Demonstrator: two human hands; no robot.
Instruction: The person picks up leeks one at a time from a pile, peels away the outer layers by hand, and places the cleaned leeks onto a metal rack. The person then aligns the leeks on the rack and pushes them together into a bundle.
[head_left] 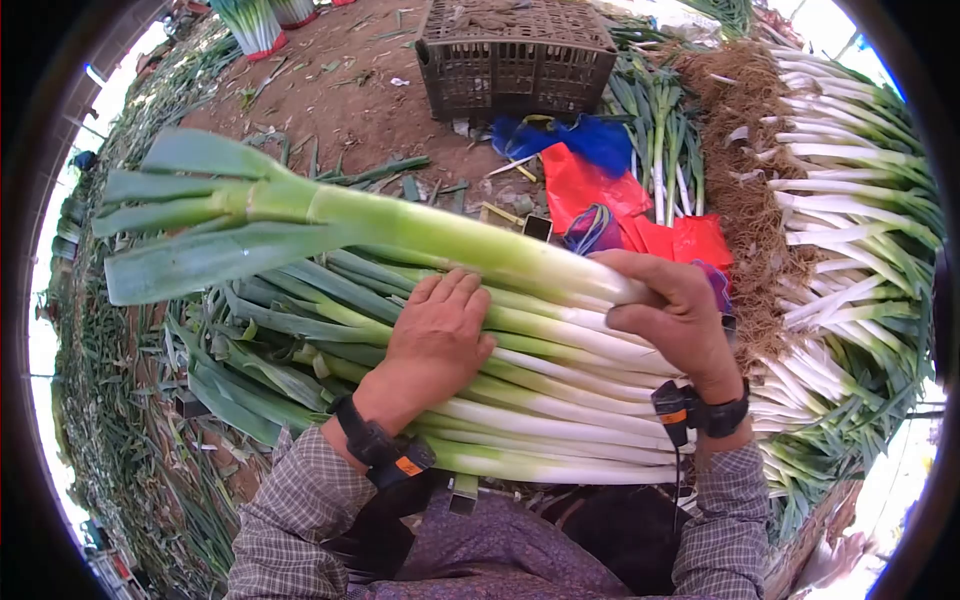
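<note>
A trimmed leek (405,228) is held up by its white base in my right hand (675,312), thumb below and fingers over it. It slants up to the left, its cut green leaves fanned out at the far end. Under it lies a layer of leeks (560,413) side by side, white ends to the right and green tops to the left. My left hand (440,335) rests palm down on these leeks, fingers stretched out, close below the raised leek. Both wrists wear black straps with small devices.
On the right is a long pile of leeks (840,190) with brown roots (745,150). A dark plastic crate (515,75) stands at the back. Red plastic (590,190) and blue plastic (575,142) lie before it. Leaf scraps litter the soil (330,80); wrapped bundles (247,22) stand far left.
</note>
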